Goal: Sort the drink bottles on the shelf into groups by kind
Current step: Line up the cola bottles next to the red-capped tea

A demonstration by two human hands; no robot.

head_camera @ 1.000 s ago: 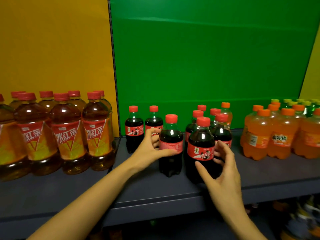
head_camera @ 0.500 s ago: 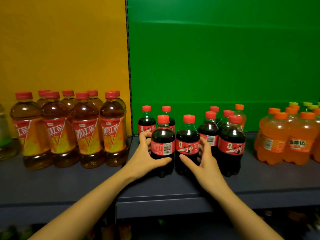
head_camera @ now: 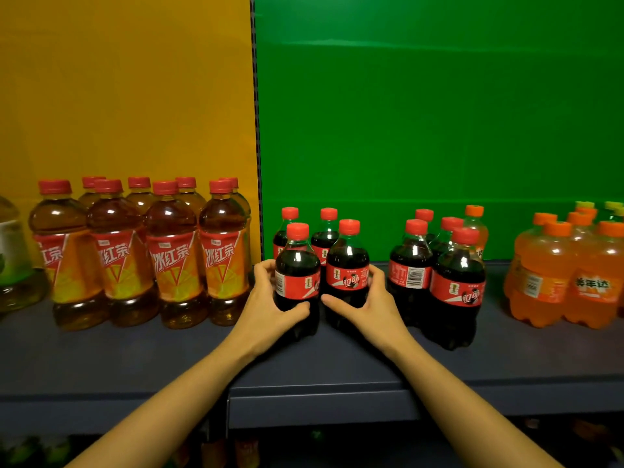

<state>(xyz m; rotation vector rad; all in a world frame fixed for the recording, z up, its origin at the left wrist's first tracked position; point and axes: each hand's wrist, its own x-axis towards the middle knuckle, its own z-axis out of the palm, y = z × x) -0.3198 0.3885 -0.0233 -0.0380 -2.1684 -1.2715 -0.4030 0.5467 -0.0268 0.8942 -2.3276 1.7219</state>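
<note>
On the dark shelf [head_camera: 101,363] in front of me, my left hand [head_camera: 266,305] wraps around one small cola bottle [head_camera: 297,282], with the fingers [head_camera: 263,270] behind it and the thumb across its front below the red label. My right hand [head_camera: 371,305] grips a second cola bottle [head_camera: 347,275] in the same way, the thumb under its label. Both bottles stand upright on the shelf and almost touch each other, between my two hands.

Just behind these fingers two more cola bottles [head_camera: 290,228] stand near the green back panel [head_camera: 439,130]. To the right of my right hand, close to it, is another cluster of cola bottles [head_camera: 456,285], and one orange-capped bottle [head_camera: 474,224] stands behind that cluster. Further right, well apart from my fingers, a group of orange soda bottles [head_camera: 557,282] fills the end of the shelf, with some yellow-green caps [head_camera: 584,205] visible behind them.

To the left of my left hand, very near, stand the big iced tea bottles [head_camera: 172,255] with red caps, in front of the yellow panel [head_camera: 118,96]. At the far left edge I see part of a pale green bottle [head_camera: 13,258].
</note>
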